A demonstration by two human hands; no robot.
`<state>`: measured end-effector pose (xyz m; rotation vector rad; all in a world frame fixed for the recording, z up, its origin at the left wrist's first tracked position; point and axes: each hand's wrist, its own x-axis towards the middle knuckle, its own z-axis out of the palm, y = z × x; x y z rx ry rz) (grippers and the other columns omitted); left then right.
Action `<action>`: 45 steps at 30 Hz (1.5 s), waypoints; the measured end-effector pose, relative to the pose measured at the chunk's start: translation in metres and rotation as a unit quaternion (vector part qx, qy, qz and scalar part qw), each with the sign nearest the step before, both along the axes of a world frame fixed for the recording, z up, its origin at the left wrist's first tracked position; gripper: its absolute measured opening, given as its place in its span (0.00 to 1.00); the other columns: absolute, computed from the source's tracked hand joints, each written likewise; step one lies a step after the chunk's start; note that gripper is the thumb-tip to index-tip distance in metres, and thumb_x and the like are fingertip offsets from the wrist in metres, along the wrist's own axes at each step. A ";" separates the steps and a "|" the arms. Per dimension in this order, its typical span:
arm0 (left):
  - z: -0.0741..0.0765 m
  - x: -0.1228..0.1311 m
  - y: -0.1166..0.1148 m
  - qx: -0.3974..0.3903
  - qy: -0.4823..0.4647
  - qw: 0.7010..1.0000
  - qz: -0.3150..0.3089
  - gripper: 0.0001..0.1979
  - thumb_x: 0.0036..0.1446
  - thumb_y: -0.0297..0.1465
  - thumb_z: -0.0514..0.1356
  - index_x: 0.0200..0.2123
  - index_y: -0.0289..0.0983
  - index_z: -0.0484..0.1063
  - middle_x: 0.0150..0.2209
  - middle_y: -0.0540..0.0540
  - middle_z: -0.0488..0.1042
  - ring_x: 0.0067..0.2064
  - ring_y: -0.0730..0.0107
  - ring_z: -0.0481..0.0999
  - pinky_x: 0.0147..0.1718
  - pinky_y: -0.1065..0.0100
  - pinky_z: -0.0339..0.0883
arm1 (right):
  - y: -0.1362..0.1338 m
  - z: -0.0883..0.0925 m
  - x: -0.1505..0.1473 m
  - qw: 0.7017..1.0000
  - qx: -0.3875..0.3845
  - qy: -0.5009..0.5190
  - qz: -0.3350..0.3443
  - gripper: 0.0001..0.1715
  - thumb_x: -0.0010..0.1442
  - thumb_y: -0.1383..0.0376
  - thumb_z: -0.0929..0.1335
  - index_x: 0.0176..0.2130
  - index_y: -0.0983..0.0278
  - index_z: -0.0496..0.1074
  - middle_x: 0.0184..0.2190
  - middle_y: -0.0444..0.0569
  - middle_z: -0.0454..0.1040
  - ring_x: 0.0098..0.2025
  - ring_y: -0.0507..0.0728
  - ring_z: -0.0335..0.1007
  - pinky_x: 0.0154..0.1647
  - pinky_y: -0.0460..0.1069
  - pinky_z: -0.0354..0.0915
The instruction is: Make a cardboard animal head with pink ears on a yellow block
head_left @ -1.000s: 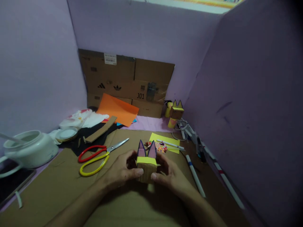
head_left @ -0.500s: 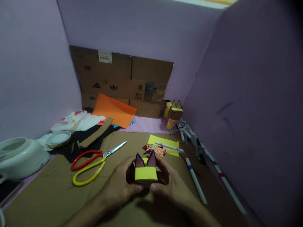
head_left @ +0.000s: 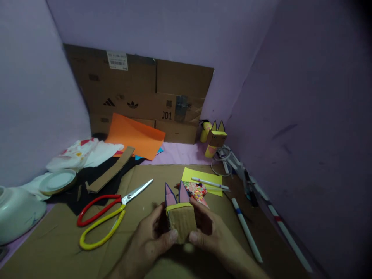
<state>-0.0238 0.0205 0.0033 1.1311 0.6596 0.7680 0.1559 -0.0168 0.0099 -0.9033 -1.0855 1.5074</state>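
Note:
A small cardboard box with pointed ears (head_left: 183, 223) is held between my two hands, low in the middle of the view. Its plain brown face is turned toward me, a yellow strip edges its top, and two pink ears outlined in dark stand up. My left hand (head_left: 154, 236) is closed on its left side, thumb on the near face. On the right side my right hand (head_left: 210, 234) grips it the same way. Just beyond the box lie a patterned, colourful item (head_left: 197, 190) and a yellow paper sheet (head_left: 188, 174) with a white pen (head_left: 210, 183).
Scissors with red and yellow handles (head_left: 116, 209) lie spread at left. A white marker (head_left: 247, 230) is at right. Behind are orange paper (head_left: 136, 133), a cardboard strip (head_left: 112, 170), an eared cardboard figure (head_left: 216, 137) and a leaning cardboard panel (head_left: 139, 85). A white pot (head_left: 20, 213) stands at far left.
The eared box has tilted in my hands, so its plain cardboard face shows instead of its yellow top. Both hands still hold it. The camera view has shifted slightly.

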 end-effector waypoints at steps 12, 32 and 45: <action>0.014 0.009 -0.005 0.052 0.044 0.998 0.016 0.31 0.51 0.35 0.66 0.57 0.37 0.63 0.53 0.40 0.74 0.52 0.51 0.74 0.50 0.59 0.69 | -0.003 -0.005 -0.006 0.999 0.002 0.027 -0.042 0.40 0.43 0.56 0.79 0.53 0.58 0.68 0.56 0.57 0.70 0.58 0.67 0.67 0.54 0.59 0.66; 0.005 0.003 -0.008 0.069 0.058 0.995 0.039 0.29 0.46 0.30 0.69 0.52 0.35 0.64 0.46 0.40 0.78 0.46 0.53 0.78 0.44 0.61 0.71 | -0.003 -0.004 -0.005 0.999 0.046 -0.002 -0.014 0.40 0.42 0.61 0.79 0.53 0.60 0.67 0.53 0.55 0.72 0.52 0.65 0.71 0.52 0.58 0.68; 0.014 0.006 -0.008 0.065 0.064 0.995 0.050 0.32 0.53 0.40 0.64 0.59 0.34 0.63 0.46 0.40 0.78 0.44 0.53 0.78 0.40 0.62 0.72 | -0.003 -0.001 -0.009 0.998 0.015 -0.038 -0.047 0.25 0.54 0.55 0.72 0.50 0.63 0.74 0.44 0.51 0.80 0.46 0.62 0.75 0.50 0.55 0.66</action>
